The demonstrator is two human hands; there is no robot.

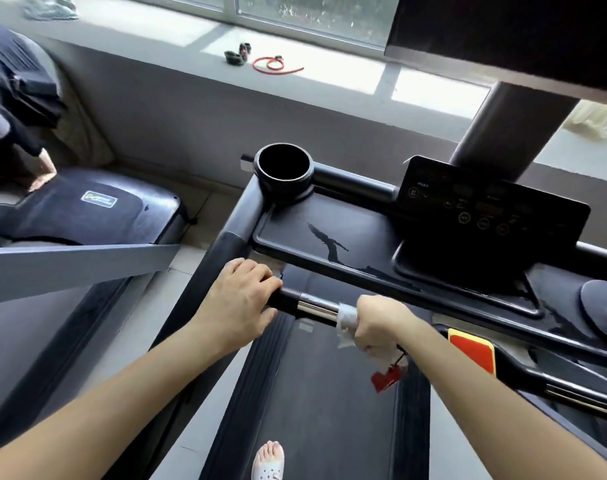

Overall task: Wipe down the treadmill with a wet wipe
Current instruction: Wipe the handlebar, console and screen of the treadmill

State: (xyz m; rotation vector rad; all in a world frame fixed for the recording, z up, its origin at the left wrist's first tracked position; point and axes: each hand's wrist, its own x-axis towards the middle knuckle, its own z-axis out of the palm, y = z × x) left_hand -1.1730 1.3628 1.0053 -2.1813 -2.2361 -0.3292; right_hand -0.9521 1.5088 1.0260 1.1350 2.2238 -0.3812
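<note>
A red cord (277,65) lies coiled on the grey window ledge (177,46), just beside small black items (238,54), possibly clips. A second exercise machine (97,209) stands at left, dark clothing (16,88) draped behind it.

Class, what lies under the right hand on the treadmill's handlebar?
A white wet wipe wrapped round the chrome and black handlebar, gripped by the right hand. The bar beneath wipe and fingers is hidden.
</note>
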